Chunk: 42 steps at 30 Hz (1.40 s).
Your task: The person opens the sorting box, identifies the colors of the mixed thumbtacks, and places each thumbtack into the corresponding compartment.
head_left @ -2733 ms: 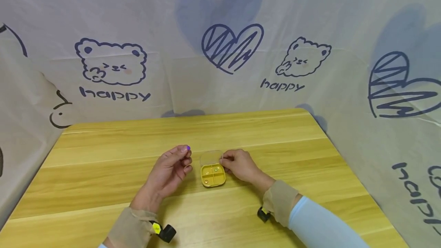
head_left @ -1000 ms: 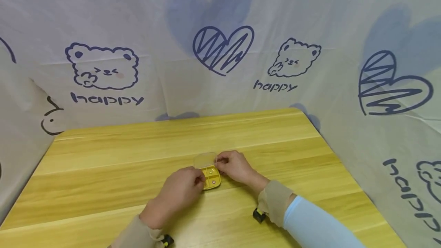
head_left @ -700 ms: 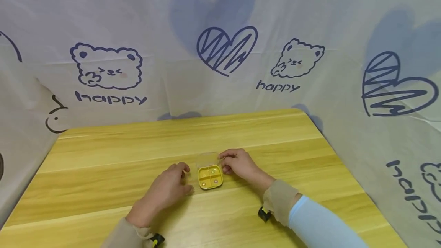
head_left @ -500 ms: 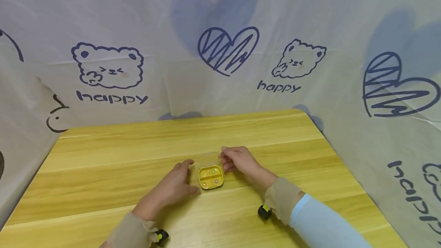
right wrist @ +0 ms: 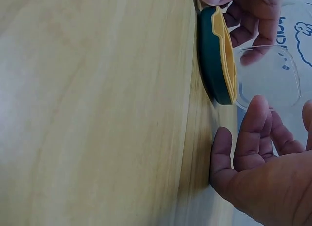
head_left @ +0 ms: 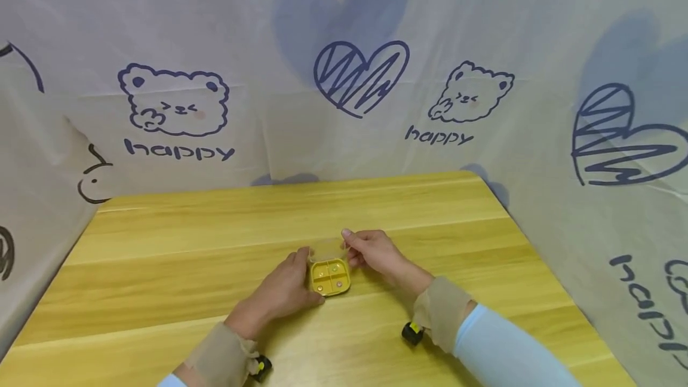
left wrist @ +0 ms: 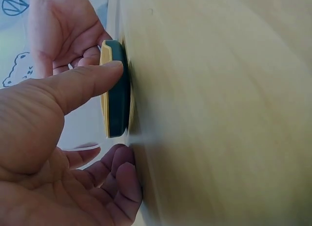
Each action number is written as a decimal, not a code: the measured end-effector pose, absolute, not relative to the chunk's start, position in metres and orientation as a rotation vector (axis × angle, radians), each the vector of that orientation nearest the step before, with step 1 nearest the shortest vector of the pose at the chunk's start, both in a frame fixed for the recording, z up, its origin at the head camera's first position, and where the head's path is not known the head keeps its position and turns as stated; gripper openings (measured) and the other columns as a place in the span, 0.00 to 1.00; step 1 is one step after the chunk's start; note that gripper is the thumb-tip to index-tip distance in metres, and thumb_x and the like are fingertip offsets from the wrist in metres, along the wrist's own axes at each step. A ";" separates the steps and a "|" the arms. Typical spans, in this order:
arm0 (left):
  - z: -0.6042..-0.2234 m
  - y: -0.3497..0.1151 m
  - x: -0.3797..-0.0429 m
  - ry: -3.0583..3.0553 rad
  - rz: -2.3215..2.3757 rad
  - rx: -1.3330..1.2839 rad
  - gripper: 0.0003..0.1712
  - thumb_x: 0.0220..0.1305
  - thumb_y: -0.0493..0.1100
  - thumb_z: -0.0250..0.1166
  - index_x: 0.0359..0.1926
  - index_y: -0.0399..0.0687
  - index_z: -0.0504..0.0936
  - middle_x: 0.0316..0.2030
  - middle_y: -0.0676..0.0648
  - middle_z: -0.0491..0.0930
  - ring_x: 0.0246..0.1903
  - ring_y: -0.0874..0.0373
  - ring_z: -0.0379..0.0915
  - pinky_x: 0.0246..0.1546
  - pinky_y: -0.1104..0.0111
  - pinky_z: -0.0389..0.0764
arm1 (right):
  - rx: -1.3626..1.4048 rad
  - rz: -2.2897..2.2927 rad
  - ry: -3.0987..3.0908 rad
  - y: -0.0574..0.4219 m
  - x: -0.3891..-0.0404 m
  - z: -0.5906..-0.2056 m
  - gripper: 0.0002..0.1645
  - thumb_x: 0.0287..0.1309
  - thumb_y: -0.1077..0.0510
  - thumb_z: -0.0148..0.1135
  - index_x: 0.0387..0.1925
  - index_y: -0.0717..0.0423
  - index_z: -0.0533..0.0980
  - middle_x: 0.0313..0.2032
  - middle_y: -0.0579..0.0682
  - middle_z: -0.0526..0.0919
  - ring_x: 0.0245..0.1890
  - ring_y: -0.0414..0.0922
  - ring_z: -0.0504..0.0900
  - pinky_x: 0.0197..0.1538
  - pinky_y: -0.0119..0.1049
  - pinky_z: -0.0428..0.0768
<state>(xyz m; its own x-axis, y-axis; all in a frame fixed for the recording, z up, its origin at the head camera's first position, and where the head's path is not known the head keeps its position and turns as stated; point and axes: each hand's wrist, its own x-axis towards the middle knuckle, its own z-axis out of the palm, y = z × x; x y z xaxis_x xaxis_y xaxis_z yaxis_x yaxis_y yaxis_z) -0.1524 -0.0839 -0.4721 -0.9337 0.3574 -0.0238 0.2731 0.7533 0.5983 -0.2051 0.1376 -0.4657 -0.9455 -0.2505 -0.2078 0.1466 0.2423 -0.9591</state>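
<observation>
A small pill box (head_left: 330, 278) lies on the table with its clear lid (right wrist: 268, 77) raised at the back. Its yellow inside has a cross-shaped divider, with a small round bead-like piece in each compartment; the outer shell looks dark green in the wrist views. Along the box's left side is my left hand (head_left: 282, 285), thumb straight across the front edge, fingers spread toward the lid's left side. Beside the lid's right edge my right hand (head_left: 376, 249) has thumb and fingers apart, fingertips very close to the lid; contact is unclear.
The wood-patterned table (head_left: 430, 214) extends around the box on every side. Behind it and along the sides hangs a pale cloth (head_left: 258, 46) with bear and heart drawings. A small black camera (head_left: 412, 333) is strapped at the right wrist.
My left hand brought a purple piece to the box, released it in a compartment, drew back, then returned to the box's left side. My right thumb and fingers have spread apart by the lid.
</observation>
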 end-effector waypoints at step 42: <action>-0.474 -0.092 -0.156 2.736 1.064 0.495 0.43 0.48 0.48 0.76 0.62 0.43 0.65 0.43 0.44 0.75 0.37 0.55 0.70 0.42 0.59 0.74 | -0.623 -1.147 2.428 0.143 -0.197 -0.464 0.37 0.50 0.46 0.73 0.59 0.55 0.72 0.42 0.54 0.77 0.34 0.45 0.74 0.36 0.37 0.76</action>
